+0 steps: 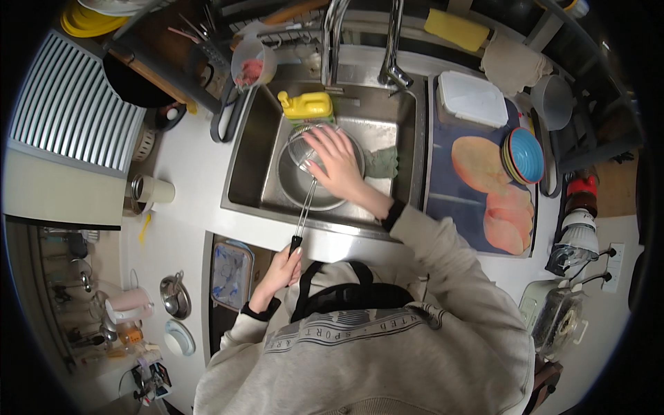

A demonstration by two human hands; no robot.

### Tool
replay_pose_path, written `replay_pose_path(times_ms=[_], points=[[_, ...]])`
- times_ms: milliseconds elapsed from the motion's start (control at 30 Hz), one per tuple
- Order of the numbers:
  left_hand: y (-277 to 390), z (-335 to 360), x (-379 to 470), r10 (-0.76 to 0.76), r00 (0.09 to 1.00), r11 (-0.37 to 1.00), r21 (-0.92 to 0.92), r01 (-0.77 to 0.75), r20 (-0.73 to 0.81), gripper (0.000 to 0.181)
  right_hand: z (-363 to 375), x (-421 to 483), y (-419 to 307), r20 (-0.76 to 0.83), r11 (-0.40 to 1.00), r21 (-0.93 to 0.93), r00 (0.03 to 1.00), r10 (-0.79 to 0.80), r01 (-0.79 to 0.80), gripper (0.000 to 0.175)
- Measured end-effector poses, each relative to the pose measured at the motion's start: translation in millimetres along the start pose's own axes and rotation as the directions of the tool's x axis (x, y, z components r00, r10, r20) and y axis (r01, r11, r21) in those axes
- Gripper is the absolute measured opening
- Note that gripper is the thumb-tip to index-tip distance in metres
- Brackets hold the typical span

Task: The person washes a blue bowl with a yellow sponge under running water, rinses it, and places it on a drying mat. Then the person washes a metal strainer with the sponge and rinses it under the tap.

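My left hand [282, 271] grips the black handle [295, 244] of a wire-mesh strainer [298, 145] near the sink's front edge. The strainer's basket is over a round metal bowl [284, 179] in the stainless steel sink [249, 171]. My right hand [336, 166] lies across the basket, palm down, with fingers stretched out and thumb apart. It hides much of the mesh and part of the bowl. Behind the bowl is a yellow jug-shaped bottle [308, 105]. A grey-green cloth [381, 162] lies to the bowl's right on the sink floor.
Chrome taps [392, 65] rise behind the sink. On the right, a dark mat [446, 192] carries a lidded white container [472, 98], stacked bowls [524, 155] and a printed peach-coloured pattern. A clear cup [253, 62] stands back left; a cream tumbler [155, 189] is on the left counter.
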State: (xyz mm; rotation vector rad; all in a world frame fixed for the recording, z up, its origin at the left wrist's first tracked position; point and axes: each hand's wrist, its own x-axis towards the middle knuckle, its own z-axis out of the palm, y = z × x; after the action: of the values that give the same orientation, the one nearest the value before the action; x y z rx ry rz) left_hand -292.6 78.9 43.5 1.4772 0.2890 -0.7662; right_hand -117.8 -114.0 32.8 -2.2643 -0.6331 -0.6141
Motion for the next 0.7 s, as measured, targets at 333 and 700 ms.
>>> replay_pose_path(times_ms=[333, 700], points=[[-3, 10, -6, 0.027, 1.0, 0.999, 0.024, -0.027, -0.007, 0.024, 3, 19, 40, 0.259, 0.819, 0.285, 0.863, 0.434, -0.498, 0.047], [-3, 10, -6, 0.081, 0.995, 0.996, 0.034, -0.08, -0.051, 0.023, 8, 36, 34, 0.262, 0.715, 0.455, 0.847, 0.463, -0.531, 0.04]])
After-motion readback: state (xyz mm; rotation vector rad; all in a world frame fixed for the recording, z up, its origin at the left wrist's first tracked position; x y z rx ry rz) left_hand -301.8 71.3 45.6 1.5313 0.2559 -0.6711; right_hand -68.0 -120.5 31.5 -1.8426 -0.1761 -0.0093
